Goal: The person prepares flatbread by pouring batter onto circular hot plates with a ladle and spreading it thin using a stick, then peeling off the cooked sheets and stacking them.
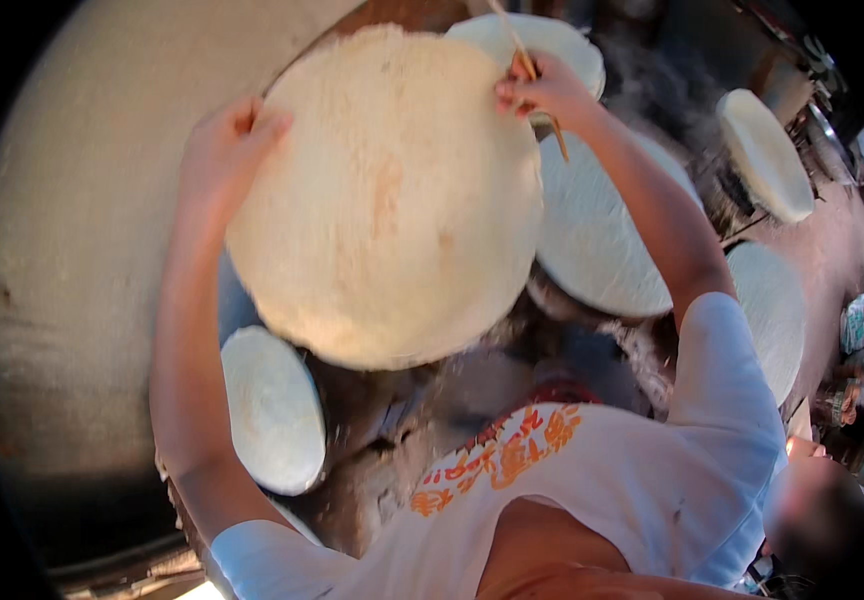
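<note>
A large, thin, pale round flatbread or sheet of dough (387, 202) with a few brownish patches hangs between my two hands. My left hand (240, 135) grips its upper left edge between thumb and fingers. At its upper right edge is my right hand (537, 90), which also holds a thin wooden stick (561, 139). Behind the sheet, a pale round disc (608, 232) lies below my right forearm, and a second one (574, 56) shows beyond my right hand. The fingers behind the sheet are partly hidden.
Further pale discs stand at the lower left (274, 409), the right (766, 157) and the lower right (769, 315). A broad tan surface (79, 262) fills the left. Steam or smoke hangs at the upper right. Another person (814, 510) is at the lower right edge.
</note>
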The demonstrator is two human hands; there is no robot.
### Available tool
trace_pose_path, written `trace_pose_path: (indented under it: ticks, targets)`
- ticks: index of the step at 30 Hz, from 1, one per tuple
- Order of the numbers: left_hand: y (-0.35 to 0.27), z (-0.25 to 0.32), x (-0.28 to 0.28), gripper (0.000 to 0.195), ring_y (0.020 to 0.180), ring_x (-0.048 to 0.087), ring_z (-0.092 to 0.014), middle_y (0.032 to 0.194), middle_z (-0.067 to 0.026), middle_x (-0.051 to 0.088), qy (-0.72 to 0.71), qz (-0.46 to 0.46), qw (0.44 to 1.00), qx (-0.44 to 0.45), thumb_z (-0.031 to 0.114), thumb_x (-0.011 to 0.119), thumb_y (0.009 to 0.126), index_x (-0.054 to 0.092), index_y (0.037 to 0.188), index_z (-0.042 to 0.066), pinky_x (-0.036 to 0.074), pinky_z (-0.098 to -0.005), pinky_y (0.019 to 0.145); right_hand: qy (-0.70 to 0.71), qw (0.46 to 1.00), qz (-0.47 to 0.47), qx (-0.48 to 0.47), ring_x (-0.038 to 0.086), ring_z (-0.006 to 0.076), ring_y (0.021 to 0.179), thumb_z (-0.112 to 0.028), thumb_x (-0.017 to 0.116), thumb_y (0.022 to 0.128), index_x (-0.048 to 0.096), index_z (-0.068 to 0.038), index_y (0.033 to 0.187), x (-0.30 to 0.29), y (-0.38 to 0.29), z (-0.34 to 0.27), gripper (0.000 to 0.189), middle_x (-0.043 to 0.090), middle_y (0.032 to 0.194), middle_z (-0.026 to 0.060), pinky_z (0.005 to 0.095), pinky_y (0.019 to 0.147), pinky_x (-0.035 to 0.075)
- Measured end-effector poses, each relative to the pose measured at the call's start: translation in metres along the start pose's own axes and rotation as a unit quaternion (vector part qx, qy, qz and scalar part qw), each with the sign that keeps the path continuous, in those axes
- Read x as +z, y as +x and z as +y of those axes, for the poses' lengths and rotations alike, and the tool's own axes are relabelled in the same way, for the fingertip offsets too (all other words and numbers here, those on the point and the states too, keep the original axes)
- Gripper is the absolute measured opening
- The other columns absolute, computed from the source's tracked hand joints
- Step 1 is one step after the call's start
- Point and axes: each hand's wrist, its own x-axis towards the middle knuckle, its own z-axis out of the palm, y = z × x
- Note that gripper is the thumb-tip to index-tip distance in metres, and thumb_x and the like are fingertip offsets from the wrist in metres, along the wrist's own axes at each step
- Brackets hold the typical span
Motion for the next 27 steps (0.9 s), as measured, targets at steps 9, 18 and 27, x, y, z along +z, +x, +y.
trace_pose_path:
  ticks: [9,18,27]
  targets:
    - [0.127,0.073,0.245,0.015,0.081,0.061,-0.027,0.087,-0.0058,0.064,0.007,0.315,0.882,0.349,0.006,0.068,0.074,0.069,0.087,0.014,0.049,-0.0393,0.069,0.051,0.996,0.069,0.003,0.058,0.0213,0.114,-0.001,0.050,0.086,0.054,-0.007,0.091,-0.245,0.058,0.049,0.009,0.063,0.120,0.0131,0.0362,0.092,0.049]
    - [0.190,0.030,0.442,0.017,0.082,0.054,-0.026,0.083,-0.0047,0.051,0.063,0.129,0.947,0.289,0.009,0.061,0.074,0.066,0.087,0.018,0.044,-0.0392,0.070,0.031,0.963,0.218,0.154,0.062,0.0173,0.090,0.012,0.045,0.072,0.068,0.001,0.099,-0.257,0.075,0.260,0.037,0.068,0.097,0.0095,0.0288,0.081,0.047]
    - [0.074,-0.106,0.288,0.026,0.091,0.058,-0.031,0.097,-0.0105,0.063,0.119,0.156,0.980,-0.024,0.008,0.062,0.079,0.069,0.103,0.014,0.049,-0.0416,0.079,-0.051,0.970,0.166,0.169,0.057,0.0125,0.095,-0.015,0.055,0.088,0.067,-0.007,0.110,-0.323,0.046,0.291,0.026,0.066,0.105,0.0041,0.0263,0.083,0.043]
